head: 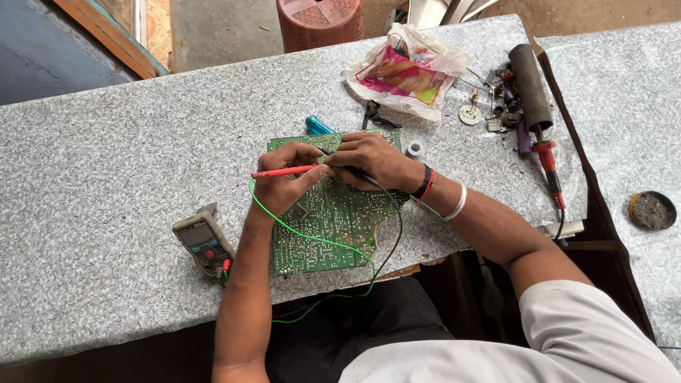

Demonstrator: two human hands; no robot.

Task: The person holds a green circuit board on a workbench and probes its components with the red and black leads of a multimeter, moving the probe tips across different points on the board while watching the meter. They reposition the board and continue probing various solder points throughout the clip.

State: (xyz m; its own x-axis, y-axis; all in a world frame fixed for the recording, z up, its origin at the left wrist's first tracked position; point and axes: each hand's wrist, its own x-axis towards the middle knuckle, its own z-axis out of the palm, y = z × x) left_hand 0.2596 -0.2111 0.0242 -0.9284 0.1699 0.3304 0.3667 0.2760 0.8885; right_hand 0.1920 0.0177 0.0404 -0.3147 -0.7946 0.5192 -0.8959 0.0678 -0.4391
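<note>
A person sits at a speckled grey stone desk (pixel 106 163), seen from above by a camera on their own head. A green circuit board (pixel 333 227) lies flat on the desk near its front edge, solder side up, directly under both hands.

The left hand (pixel 284 177) rests on the upper part of the board with its fingers curled closed around a red test probe (pixel 284 171), which lies nearly level and juts out to the left. A thin green wire (pixel 312 237) loops from this hand down across the board and over the front edge of the desk.

The right hand (pixel 369 157) rests just beside the left, fingers pinched closed around a black test probe (pixel 358 172) with its tip held down toward the board. A black wire (pixel 397 227) runs from it past the board's right edge.

A handheld multimeter (pixel 203 243) lies on the desk left of the board, near the left forearm. Behind the board are a blue lighter (pixel 318 126), a small spool of solder (pixel 415 148) and a crumpled plastic bag (pixel 408 67). Farther right lies a dark tube-shaped tool with a red handle (pixel 537 106), beside a scatter of small electronic parts (pixel 500 99). A round tin (pixel 651 210) sits on a neighbouring surface at the far right.
</note>
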